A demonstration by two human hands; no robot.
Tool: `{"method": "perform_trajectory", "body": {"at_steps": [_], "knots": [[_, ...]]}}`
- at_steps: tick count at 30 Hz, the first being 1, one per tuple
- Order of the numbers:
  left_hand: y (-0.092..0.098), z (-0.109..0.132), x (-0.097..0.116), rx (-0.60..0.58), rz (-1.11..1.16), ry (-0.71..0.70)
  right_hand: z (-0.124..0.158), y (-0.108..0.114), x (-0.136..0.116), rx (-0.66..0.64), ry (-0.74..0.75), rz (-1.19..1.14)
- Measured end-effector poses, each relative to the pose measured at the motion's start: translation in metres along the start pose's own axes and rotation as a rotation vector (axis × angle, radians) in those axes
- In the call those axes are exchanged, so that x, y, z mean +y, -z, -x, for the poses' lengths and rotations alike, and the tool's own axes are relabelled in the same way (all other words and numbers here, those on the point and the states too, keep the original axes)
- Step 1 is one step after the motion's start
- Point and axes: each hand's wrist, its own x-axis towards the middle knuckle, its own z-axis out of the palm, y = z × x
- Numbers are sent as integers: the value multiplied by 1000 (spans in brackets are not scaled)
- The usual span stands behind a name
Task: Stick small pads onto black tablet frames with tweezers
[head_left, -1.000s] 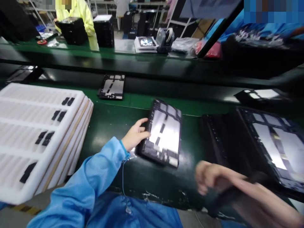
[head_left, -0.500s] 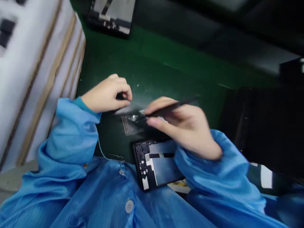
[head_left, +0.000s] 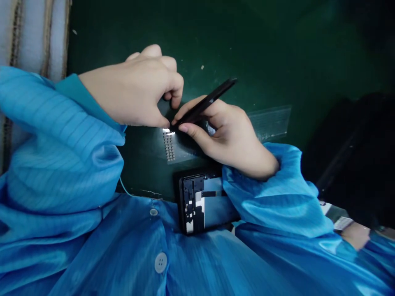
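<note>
Head view: right hand (head_left: 230, 131) pinches a black tool (head_left: 210, 100), tip at the gridded sheet (head_left: 169, 148); left hand (head_left: 135, 90) curls beside it, grip impossible to tell; device (head_left: 193, 205) nearer, white stack (head_left: 29, 37) left.

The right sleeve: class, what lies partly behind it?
A tablet: one end, with black and white parts, shows; the sleeve covers the other, which cannot be seen.

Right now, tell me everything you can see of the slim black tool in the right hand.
The slim black tool looks smooth, with a small pale mark or glint on its shaft and a tapered free end; its material is unclear. The right hand pinches it between thumb and fingers. It slants, lower end near the left hand's fingertips and the sheet of small squares; whether its tip touches either is hidden.
</note>
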Motion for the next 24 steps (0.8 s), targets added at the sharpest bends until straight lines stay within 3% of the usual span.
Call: {"method": "perform_trajectory", "body": {"at_steps": [4,10,17,24], "knots": [[-5,-1,-8,32,6,-63,2,3,4,-10,-25,-83],[-9,-3,-18,72,126,-110,17,3,2,124,-137,-301],[-8,1,-16,81,100,-153,20,-10,-1,135,-139,-166],[-5,-2,-5,42,-17,-28,17,-13,-4,133,-123,-75]]}}
